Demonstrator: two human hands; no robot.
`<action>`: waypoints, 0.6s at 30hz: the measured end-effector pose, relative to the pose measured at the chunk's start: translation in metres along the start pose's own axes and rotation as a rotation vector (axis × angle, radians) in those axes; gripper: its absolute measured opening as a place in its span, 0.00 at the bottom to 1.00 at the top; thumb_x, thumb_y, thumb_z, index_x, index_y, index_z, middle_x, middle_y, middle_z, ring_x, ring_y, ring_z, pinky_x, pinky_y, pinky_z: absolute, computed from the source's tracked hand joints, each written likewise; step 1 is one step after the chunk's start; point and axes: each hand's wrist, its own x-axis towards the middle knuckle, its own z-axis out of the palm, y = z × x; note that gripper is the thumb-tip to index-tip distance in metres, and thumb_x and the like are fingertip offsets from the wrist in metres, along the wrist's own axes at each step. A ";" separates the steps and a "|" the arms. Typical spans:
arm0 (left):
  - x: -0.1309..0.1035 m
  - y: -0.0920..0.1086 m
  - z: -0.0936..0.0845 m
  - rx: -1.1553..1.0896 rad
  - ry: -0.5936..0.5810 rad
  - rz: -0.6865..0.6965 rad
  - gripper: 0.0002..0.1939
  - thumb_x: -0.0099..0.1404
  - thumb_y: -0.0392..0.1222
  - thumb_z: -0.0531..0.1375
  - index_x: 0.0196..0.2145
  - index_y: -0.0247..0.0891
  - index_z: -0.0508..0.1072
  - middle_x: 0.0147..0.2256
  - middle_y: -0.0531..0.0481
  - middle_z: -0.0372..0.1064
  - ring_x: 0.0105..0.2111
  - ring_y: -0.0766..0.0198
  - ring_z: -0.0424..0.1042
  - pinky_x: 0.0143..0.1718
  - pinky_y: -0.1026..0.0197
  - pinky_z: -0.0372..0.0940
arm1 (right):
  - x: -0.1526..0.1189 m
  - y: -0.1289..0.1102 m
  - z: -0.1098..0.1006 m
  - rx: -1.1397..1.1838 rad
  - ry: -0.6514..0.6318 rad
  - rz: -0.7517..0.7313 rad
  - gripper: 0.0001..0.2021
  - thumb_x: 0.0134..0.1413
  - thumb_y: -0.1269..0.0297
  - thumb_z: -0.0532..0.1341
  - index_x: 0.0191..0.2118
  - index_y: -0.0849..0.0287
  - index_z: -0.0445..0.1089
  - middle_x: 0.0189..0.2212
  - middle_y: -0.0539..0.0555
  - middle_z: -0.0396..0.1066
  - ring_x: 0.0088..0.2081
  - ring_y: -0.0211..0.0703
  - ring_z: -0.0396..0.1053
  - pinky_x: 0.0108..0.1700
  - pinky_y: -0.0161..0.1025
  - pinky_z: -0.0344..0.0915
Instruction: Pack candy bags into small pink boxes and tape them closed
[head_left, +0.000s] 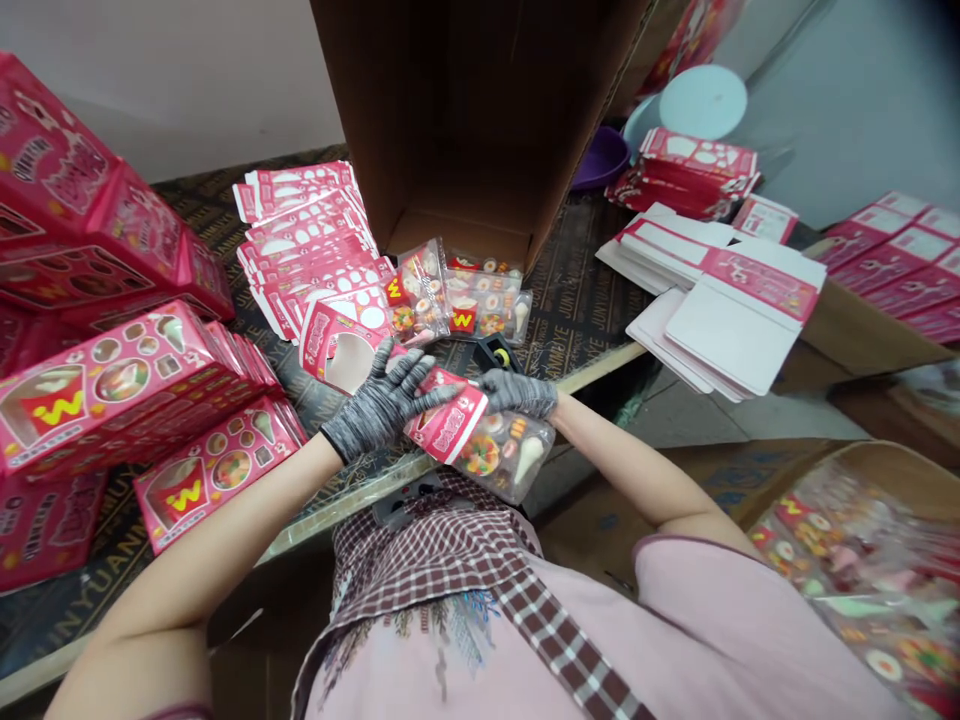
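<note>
A pink printed carton (446, 428) slants across the table's front edge. A clear packet of toy food (506, 455) sticks out of its right end. My left hand (382, 400), in a grey knitted glove, lies over the carton with its fingers spread. My right hand (517, 393), gloved alike, has curled fingers at the carton's right end, just above the packet; its fingertips are partly hidden. Behind my left hand is another pink carton with a cut-out window (349, 355). More filled packets (420, 295) lie beyond my hands, near a small black tape dispenser (495, 353).
A large open cardboard box (450, 225) stands at the back. Flattened pink cartons (307, 240) fan out beside it. Packed pink boxes (112, 390) pile up on the left. White-backed cartons (739, 320) overhang the right edge. A cardboard box of packets (847, 570) sits lower right.
</note>
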 end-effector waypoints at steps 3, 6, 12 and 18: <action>-0.002 -0.009 -0.008 0.057 0.069 -0.125 0.41 0.58 0.40 0.65 0.69 0.52 0.65 0.72 0.41 0.53 0.72 0.34 0.48 0.69 0.22 0.27 | -0.017 0.005 -0.026 0.179 0.005 -0.006 0.40 0.45 0.41 0.74 0.61 0.58 0.72 0.55 0.60 0.77 0.51 0.53 0.77 0.52 0.49 0.75; 0.006 -0.009 -0.011 0.093 0.096 -0.216 0.51 0.49 0.46 0.72 0.70 0.49 0.63 0.72 0.39 0.51 0.71 0.30 0.48 0.70 0.24 0.25 | -0.020 0.005 -0.025 0.277 0.151 -0.024 0.47 0.42 0.47 0.77 0.67 0.54 0.65 0.59 0.60 0.74 0.56 0.55 0.75 0.57 0.51 0.73; 0.029 0.012 -0.002 -0.014 0.083 -0.202 0.52 0.48 0.55 0.74 0.69 0.47 0.65 0.71 0.36 0.53 0.70 0.28 0.50 0.70 0.24 0.26 | 0.022 0.003 0.018 0.263 0.387 -0.126 0.45 0.46 0.45 0.75 0.68 0.55 0.64 0.57 0.58 0.75 0.53 0.51 0.75 0.57 0.46 0.73; 0.003 0.018 -0.018 -0.864 0.372 -0.325 0.56 0.48 0.78 0.67 0.66 0.41 0.68 0.58 0.37 0.71 0.64 0.35 0.65 0.66 0.31 0.59 | 0.043 0.015 0.041 0.329 0.314 -0.167 0.48 0.45 0.33 0.71 0.69 0.51 0.64 0.57 0.58 0.73 0.57 0.52 0.73 0.58 0.47 0.72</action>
